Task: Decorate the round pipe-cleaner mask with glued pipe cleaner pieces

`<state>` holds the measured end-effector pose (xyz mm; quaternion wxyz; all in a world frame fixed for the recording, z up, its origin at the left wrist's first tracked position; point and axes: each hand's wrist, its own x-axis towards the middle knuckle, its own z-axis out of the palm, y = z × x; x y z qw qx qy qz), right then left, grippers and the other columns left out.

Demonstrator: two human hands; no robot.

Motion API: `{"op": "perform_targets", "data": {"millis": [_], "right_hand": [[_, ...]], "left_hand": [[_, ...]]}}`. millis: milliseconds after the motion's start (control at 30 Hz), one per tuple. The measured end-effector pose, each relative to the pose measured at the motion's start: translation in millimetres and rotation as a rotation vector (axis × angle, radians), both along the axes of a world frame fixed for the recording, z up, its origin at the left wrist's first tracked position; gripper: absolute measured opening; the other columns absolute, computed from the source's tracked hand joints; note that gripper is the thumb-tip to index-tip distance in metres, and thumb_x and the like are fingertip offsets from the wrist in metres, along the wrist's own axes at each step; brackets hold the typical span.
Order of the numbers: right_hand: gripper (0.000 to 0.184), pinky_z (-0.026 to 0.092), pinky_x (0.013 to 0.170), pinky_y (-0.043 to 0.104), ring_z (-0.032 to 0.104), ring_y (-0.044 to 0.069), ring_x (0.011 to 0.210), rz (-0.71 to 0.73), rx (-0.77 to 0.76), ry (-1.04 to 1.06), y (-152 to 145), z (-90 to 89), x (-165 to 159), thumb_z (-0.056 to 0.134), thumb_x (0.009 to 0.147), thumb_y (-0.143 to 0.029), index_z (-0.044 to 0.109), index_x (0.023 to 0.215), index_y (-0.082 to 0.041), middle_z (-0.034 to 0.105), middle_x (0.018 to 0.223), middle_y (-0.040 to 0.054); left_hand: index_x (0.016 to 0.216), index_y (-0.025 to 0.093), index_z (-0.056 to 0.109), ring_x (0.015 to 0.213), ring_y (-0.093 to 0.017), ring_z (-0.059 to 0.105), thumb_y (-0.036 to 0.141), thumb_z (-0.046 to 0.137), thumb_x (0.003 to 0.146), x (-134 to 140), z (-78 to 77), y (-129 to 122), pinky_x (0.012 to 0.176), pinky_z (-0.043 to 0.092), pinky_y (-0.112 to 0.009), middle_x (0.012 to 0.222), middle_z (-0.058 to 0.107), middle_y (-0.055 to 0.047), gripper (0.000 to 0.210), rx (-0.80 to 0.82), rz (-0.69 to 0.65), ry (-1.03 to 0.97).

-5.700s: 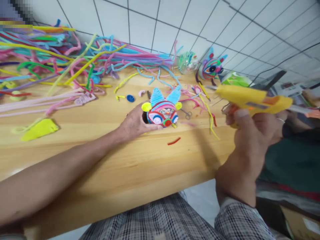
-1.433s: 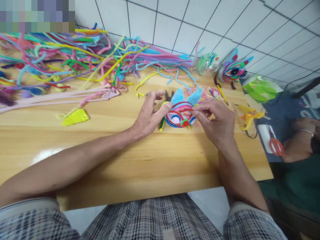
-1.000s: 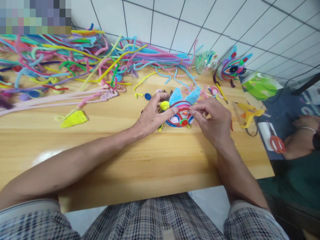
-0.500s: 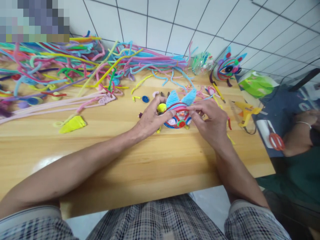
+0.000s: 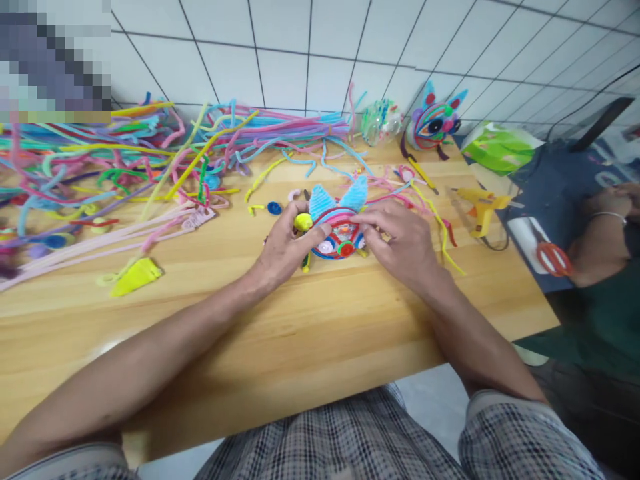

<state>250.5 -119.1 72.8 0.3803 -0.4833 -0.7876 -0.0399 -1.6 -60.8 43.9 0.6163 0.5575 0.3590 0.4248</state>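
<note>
Between my hands is a round pipe-cleaner animal head [image 5: 345, 249] with blue pointed ears, red, pink and blue bands, and a red-and-green nose. My left hand [image 5: 289, 243] grips its left side, thumb on the front. On the right, the fingertips of my right hand [image 5: 400, 240] are pinched at the upper edge of the bands; whether a loose strand is between them is too small to tell. A yellow coil [image 5: 303, 222] shows beside my left fingers. Just behind lies a dark blue coil [image 5: 275, 208].
Many loose pipe cleaners [image 5: 280, 130] lie along the tiled wall. A similar finished-looking head [image 5: 433, 125] stands at the back right. Nearer are a yellow glue gun [image 5: 483, 208] and red-handled scissors [image 5: 554, 259]. Another person's arm [image 5: 603, 233] rests at the right. A yellow piece [image 5: 137, 277] lies at the left.
The camera view has shifted, so the table's contents appear further left and mostly slightly lower. My hands keep nearly the same hold on the animal head, with the right fingers still at its upper edge.
</note>
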Motion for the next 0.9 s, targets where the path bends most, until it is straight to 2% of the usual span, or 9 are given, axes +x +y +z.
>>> {"op": "perform_targets", "data": {"millis": [100,200,367,500,700,900], "right_hand": [[0.030,0.069,0.093,0.041,0.087,0.025,0.101,-0.023,-0.068,0.035,-1,4.9,1,0.071,0.113,-0.015,0.095,0.121,-0.031,0.096,0.116,0.0046],[0.024,0.065,0.085,0.040,0.080,0.023,0.090,-0.073,-0.148,0.094,-2,12.6,3,0.074,0.112,-0.019,0.094,0.116,-0.031,0.092,0.106,0.0031],[0.020,0.058,0.080,0.037,0.071,0.020,0.080,-0.051,-0.158,0.136,0,15.3,5,0.078,0.105,-0.014,0.090,0.107,-0.029,0.085,0.095,-0.0008],[0.027,0.057,0.081,0.035,0.073,0.020,0.083,0.005,-0.146,0.119,1,9.0,3,0.075,0.101,-0.008,0.090,0.107,-0.029,0.083,0.094,-0.0010],[0.029,0.061,0.085,0.037,0.079,0.023,0.090,0.031,-0.110,0.102,1,3.3,1,0.073,0.109,-0.011,0.094,0.113,-0.029,0.089,0.102,0.0028],[0.029,0.062,0.085,0.037,0.083,0.023,0.094,0.064,-0.059,0.110,2,1.8,3,0.072,0.110,-0.009,0.094,0.114,-0.027,0.092,0.105,0.0043]], "left_hand": [[0.116,0.026,0.066,0.083,-0.018,0.072,0.065,0.110,0.082,-2,2.4,0,0.079,0.065,-0.031,0.099,0.078,0.003,0.068,-0.017,-0.006,0.010],[0.118,0.026,0.068,0.086,-0.019,0.075,0.064,0.112,0.083,-5,3.3,1,0.081,0.067,-0.032,0.101,0.081,0.002,0.068,-0.018,-0.011,0.030],[0.122,0.028,0.070,0.090,-0.021,0.077,0.065,0.109,0.089,-9,-3.3,4,0.084,0.069,-0.034,0.107,0.084,0.000,0.064,0.039,-0.006,0.045],[0.122,0.028,0.070,0.088,-0.020,0.076,0.065,0.109,0.089,-9,-6.2,5,0.083,0.070,-0.033,0.104,0.082,0.001,0.063,0.040,-0.018,0.026],[0.118,0.027,0.076,0.082,-0.018,0.073,0.059,0.114,0.085,-9,-3.1,3,0.078,0.067,-0.030,0.097,0.080,0.002,0.060,-0.016,0.015,-0.010],[0.116,0.027,0.078,0.082,-0.017,0.072,0.060,0.117,0.080,-7,-3.7,3,0.077,0.066,-0.029,0.097,0.079,0.002,0.062,-0.030,0.026,-0.032]]}}
